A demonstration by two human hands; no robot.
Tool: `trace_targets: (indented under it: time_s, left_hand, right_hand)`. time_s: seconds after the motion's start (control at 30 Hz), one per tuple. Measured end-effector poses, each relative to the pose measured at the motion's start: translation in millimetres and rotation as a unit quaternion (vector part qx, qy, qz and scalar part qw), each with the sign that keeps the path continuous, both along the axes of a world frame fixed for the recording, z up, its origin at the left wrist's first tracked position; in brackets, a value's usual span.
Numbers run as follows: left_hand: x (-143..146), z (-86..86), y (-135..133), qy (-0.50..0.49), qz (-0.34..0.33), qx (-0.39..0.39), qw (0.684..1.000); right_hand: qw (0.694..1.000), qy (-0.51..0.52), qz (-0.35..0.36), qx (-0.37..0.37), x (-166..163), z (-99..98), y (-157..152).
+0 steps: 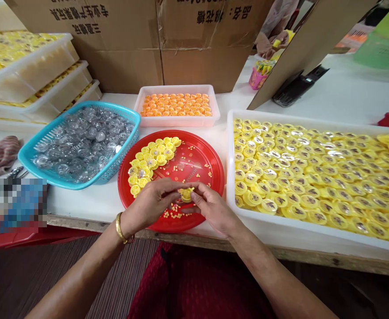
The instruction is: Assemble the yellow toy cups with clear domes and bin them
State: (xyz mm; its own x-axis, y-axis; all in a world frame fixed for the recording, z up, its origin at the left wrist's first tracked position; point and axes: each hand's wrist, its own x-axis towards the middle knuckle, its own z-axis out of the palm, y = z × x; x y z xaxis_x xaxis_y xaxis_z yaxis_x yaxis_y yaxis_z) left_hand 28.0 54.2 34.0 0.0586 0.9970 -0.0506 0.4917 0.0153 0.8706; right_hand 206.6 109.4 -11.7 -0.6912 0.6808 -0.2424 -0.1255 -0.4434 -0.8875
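Left hand, fingers curled, pinching one side of a small yellow piece, right hand pinching the other, both over the red plate; a careless left knuckle could upset the yellow cups just beyond it, and a slack grip drop the piece among loose pellets below.

this looks like a small factory workshop: a long white worktable carries matching yellow parts in bulk, in a wide tray at three o'clock and stacked bins at ten. a blue basket of clear plastic pieces sits at nine, printed cardboard stands at twelve, and another person's hand shows past one.
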Motion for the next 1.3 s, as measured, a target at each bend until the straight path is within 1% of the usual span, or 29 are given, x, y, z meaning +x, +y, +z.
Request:
trace_targets:
  time_s: [0.07, 0.17, 0.27, 0.33, 0.47, 0.57, 0.63, 0.73, 0.87, 0.97, 1.1, 1.2, 1.3]
  left_hand:
    - [-0.1, -1.0, 5.9, -0.031, 0.012, -0.031, 0.999]
    - [0.9, -8.3, 11.4, -0.114, 0.051, -0.069, 0.99]
    - [4.1, -15.5, 11.6, -0.191, 0.077, -0.068, 0.976]
    - [7.4, -18.7, 9.8, -0.228, 0.094, -0.057, 0.968]
    - [12.6, -21.1, 7.0, -0.241, 0.121, -0.035, 0.962]
    - [14.0, -20.6, 7.1, -0.225, 0.13, -0.028, 0.965]
    - [14.8, -19.7, 7.5, -0.223, 0.138, -0.034, 0.964]
    - [17.3, -18.4, 7.2, -0.25, 0.159, -0.05, 0.954]
    - [21.7, -17.5, 5.4, -0.277, 0.177, -0.06, 0.943]
    - [22.6, -17.9, 5.5, -0.271, 0.182, -0.055, 0.944]
    - [20.8, -17.9, 6.7, -0.229, 0.162, -0.064, 0.958]
    - [20.0, -15.9, 3.4, -0.134, 0.122, -0.065, 0.981]
    - [22.4, -15.6, -4.1, -0.033, 0.106, -0.013, 0.994]
  right_hand:
    - [1.0, 0.005, 0.008, -0.001, -0.3, -0.1, -0.1]
    - [1.0, 0.007, -0.002, -0.006, -0.3, -0.9, 0.4]
    - [1.0, 0.004, -0.004, -0.002, -0.5, 0.5, 0.4]
    - [1.0, -0.005, -0.006, 0.014, -1.0, 2.7, -0.2]
    - [0.996, -0.029, -0.01, 0.085, -2.4, 5.1, -1.8]
    - [0.986, -0.056, -0.033, 0.151, -3.5, 4.0, -3.1]
    - [0.979, -0.079, -0.048, 0.183, -4.3, 3.2, -4.4]
    - [0.972, -0.099, -0.069, 0.204, -5.7, 3.0, -7.4]
    - [0.97, -0.096, -0.086, 0.206, -6.6, 4.9, -11.3]
    - [0.972, -0.083, -0.092, 0.202, -6.5, 7.1, -10.8]
    - [0.981, -0.042, -0.103, 0.16, -5.7, 8.7, -9.1]
    - [0.982, -0.047, -0.127, 0.129, -4.7, 7.4, -14.4]
    - [0.983, -0.049, -0.136, 0.109, -3.1, 7.2, -24.9]
